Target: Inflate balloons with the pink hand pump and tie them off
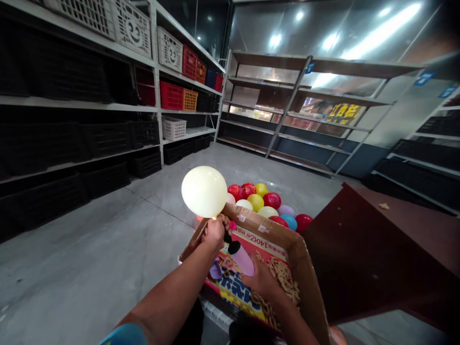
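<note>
My left hand (214,233) is closed around the neck of an inflated pale yellow balloon (204,190), which stands up above the fingers. In my right hand (261,277) is a pink hand pump (243,259) with a black end, pointing toward the left hand. The fingers hide where the pump's tip and the balloon's neck meet. Both hands are over an open cardboard box (305,268). Inside it lie a purple uninflated balloon (215,270) and a heap of tan, string-like pieces (282,278).
Several inflated balloons (272,200) in red, yellow, white and blue rest on the floor behind the box. A dark red panel (345,254) stands close on the right. Shelves with crates (171,96) line the left side, and a metal rack (287,112) is at the back.
</note>
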